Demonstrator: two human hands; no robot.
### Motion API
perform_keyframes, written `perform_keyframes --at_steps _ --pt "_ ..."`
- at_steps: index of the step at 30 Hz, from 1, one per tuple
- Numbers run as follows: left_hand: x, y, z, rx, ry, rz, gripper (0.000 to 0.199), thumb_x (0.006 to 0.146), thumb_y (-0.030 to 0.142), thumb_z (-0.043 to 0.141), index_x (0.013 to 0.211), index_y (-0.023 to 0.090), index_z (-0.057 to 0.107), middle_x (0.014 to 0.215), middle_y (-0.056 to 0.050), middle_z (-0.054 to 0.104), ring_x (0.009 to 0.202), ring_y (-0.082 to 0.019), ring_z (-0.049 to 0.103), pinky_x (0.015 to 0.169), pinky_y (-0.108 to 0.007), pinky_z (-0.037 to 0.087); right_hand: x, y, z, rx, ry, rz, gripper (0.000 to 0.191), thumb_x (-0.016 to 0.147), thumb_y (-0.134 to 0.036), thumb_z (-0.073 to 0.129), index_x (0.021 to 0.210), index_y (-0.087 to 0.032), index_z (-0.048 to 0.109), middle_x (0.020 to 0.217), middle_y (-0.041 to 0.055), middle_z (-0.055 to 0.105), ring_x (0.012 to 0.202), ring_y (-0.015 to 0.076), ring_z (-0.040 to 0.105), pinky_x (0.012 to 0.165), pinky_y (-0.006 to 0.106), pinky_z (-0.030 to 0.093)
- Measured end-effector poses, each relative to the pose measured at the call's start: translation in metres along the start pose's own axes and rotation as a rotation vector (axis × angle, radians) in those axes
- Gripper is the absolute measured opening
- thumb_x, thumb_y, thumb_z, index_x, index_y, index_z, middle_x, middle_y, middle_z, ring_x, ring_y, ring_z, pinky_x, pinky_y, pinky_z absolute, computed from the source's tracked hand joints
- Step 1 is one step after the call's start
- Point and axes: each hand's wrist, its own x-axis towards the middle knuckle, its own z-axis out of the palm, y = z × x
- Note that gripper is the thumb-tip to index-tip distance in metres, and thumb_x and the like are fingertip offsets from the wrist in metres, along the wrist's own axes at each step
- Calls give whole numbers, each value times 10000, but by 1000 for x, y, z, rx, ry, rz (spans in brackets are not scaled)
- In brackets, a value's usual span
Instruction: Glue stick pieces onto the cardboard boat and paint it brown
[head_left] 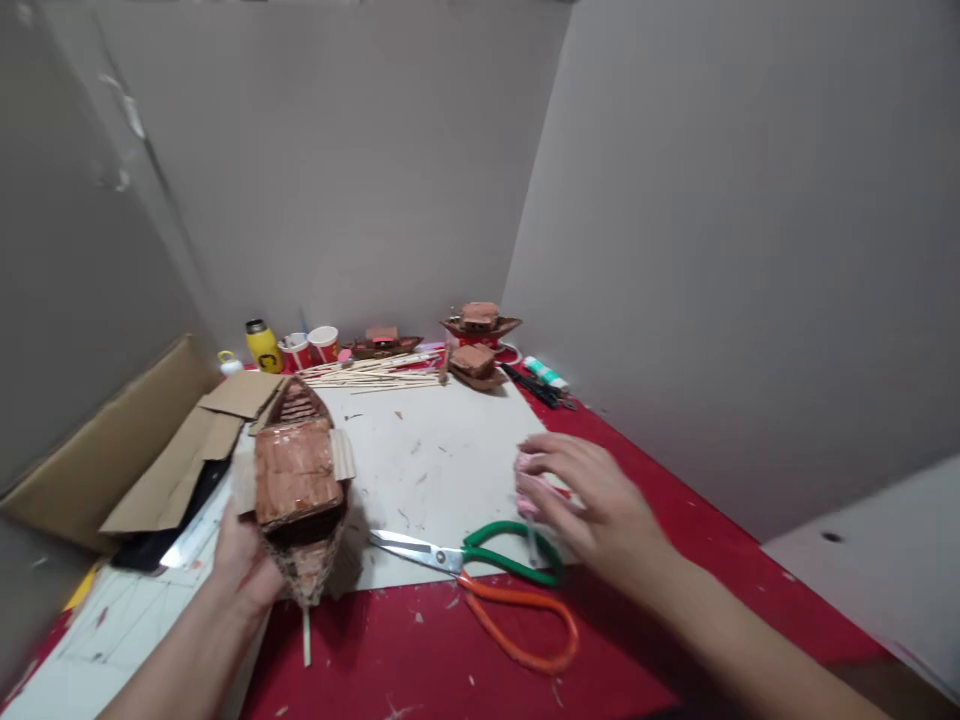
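My left hand (244,560) is wrapped round the underside of a brown wooden model boat (298,470), lifted over the left part of the work area. The boat has a curved reddish-brown roof, pale flaps at its sides and a thin stick jutting from the near end. At the right edge of the white board, the curled fingers of my right hand (585,490) close around a small pink object (526,485); its kind is partly hidden. Just left of that hand lie scissors (450,562) with one green and one orange handle, blades pointing left.
The white board (442,430) lies on a red tabletop (420,650). Thin wooden sticks (375,372), smaller model boats (474,362), paper cups (324,345) and a yellow bottle (262,346) line the back. Cardboard pieces (180,450) lie left; a white-green tube (546,373) lies back right.
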Motion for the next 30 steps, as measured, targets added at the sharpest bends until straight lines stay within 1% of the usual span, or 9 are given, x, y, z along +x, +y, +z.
perform_keyframes --at_steps 2,5,9,13,16,18,21,25,30 --pt "-2 0 3 88 90 56 512 981 445 384 1241 118 679 703 -108 770 606 -285 742 572 -433 626 -18 22 0 -60 -80 48 213 985 -366 504 997 -200 638 1003 127 738 943 269 702 804 409 552" --pt "-5 2 10 122 101 127 537 996 435 326 1276 116 655 748 -138 775 602 -285 740 559 -433 622 -41 43 5 -93 -221 166 341 972 -486 475 1036 -213 668 1005 122 752 907 289 717 771 422 565" --pt "-4 7 10 164 54 162 598 1006 439 220 1302 124 634 796 -160 780 636 -308 749 552 -459 619 -56 47 9 -91 -379 258 431 963 -537 442 1082 -204 688 1053 138 753 944 305 721 808 445 579" --pt "-3 10 3 158 -36 71 590 993 462 277 1332 111 609 817 -176 780 652 -316 754 569 -458 623 -60 46 12 -107 -437 329 490 950 -570 421 1095 -195 700 1087 150 759 975 335 727 823 470 589" --pt "-5 11 -1 148 -110 -29 594 969 487 354 1344 96 598 841 -192 780 689 -328 762 609 -462 627 -61 47 14 -92 -465 373 488 943 -559 422 1098 -195 707 1092 150 762 975 341 731 819 469 597" --pt "-6 11 -3 146 -149 -48 589 971 472 358 1361 93 584 874 -203 782 713 -327 767 620 -454 630 -62 48 12 -69 -491 390 466 941 -534 418 1091 -200 707 1096 145 761 966 333 733 806 454 603" --pt "-6 11 -6 154 -192 -62 581 978 431 339 1390 85 556 931 -222 778 747 -323 769 632 -443 632 -66 50 9 -72 -533 379 426 915 -466 439 1142 -208 690 1160 142 741 1020 327 719 844 439 597" --pt "-6 11 -10 166 -191 -92 583 960 420 375 1401 78 542 957 -232 771 767 -336 766 622 -438 627 -72 55 9 -120 -606 400 460 865 -368 456 1243 -190 647 1246 152 703 1086 327 692 881 447 585" --pt "-6 14 -18 164 -173 -165 583 937 381 424 1434 87 500 894 -190 771 756 -312 753 615 -423 621 -70 57 12 -138 -661 457 472 867 -372 428 1255 -201 635 1283 137 682 1146 317 664 867 417 583"
